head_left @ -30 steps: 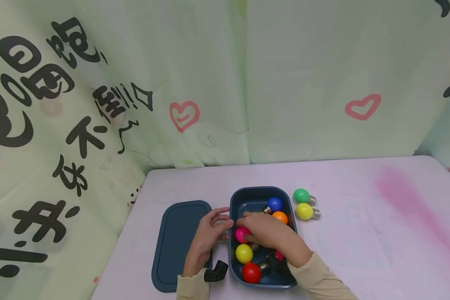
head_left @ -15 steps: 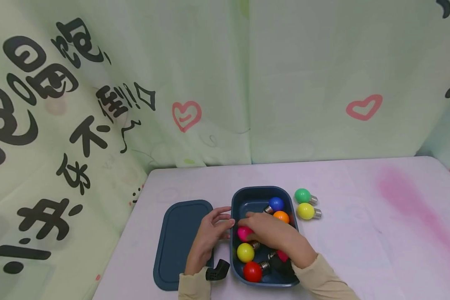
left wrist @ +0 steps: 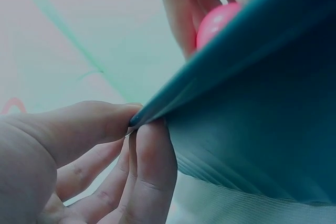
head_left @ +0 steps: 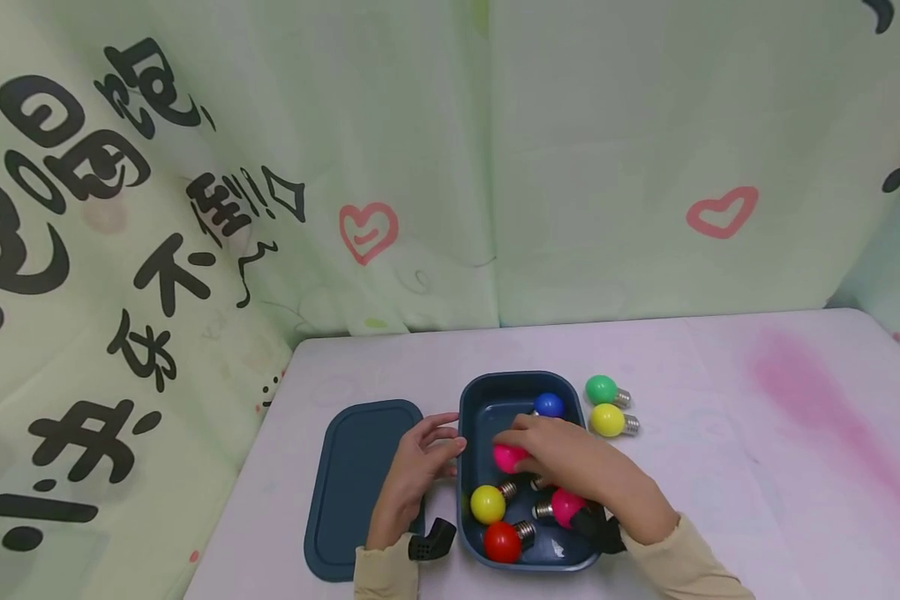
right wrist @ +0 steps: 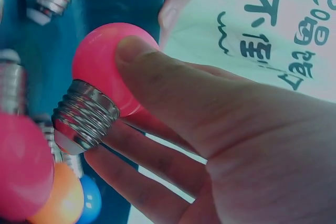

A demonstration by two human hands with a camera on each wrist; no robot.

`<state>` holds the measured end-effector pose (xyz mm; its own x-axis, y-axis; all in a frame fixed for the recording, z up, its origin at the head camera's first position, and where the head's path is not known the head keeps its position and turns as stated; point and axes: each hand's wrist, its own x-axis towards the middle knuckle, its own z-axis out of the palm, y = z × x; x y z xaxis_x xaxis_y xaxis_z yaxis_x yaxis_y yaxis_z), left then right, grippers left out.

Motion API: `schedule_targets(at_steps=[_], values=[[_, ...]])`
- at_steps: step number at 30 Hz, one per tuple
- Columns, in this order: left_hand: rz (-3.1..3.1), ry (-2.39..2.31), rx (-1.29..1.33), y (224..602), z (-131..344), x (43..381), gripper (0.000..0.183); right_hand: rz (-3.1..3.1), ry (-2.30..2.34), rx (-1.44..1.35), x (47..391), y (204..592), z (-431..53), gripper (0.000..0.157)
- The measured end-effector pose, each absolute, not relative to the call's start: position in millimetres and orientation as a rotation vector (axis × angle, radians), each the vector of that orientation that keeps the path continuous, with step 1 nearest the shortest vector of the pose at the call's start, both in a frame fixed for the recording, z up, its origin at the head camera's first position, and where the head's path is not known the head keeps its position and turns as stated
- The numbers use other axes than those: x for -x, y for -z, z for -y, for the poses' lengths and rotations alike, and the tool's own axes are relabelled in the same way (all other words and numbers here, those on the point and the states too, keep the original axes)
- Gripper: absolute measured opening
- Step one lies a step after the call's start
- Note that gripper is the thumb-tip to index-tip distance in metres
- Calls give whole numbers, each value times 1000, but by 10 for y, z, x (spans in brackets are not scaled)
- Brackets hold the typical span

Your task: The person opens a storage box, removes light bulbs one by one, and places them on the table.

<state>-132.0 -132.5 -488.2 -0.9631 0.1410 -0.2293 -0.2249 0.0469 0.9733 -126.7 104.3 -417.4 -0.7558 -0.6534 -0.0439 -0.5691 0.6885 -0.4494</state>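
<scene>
Over the dark blue box (head_left: 487, 400), my right hand (head_left: 570, 454) grips a pink light bulb (head_left: 507, 458). In the right wrist view the thumb presses on the pink bulb (right wrist: 107, 59), and its metal screw base points away from the palm. My left hand (head_left: 416, 467) pinches the box's left rim between thumb and fingers, plain in the left wrist view where the hand (left wrist: 105, 156) meets the box wall (left wrist: 252, 103). Inside the box lie a yellow bulb (head_left: 487, 505), a red bulb (head_left: 502, 542), a second pink bulb (head_left: 567, 507) and a blue bulb (head_left: 548, 405). An orange bulb (right wrist: 65, 195) shows in the right wrist view.
A flat dark blue lid (head_left: 356, 492) lies left of the box, partly behind the left arm. On the tablecloth (head_left: 712, 467), right of the box, are a green bulb (head_left: 601, 390) and a yellow bulb (head_left: 607, 421). A printed curtain (head_left: 585, 167) hangs behind the table.
My right hand has shifted right and slightly up with the pink bulb, uncovering the second pink bulb and now covering the orange one. The left hand stays at the rim.
</scene>
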Motion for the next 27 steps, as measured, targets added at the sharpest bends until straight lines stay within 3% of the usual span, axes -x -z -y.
schedule_targets(at_steps=[27], values=[[-2105,-1990,70,4868,1319,1321,48,-2797,625,994,1125,4019,-1517,43]])
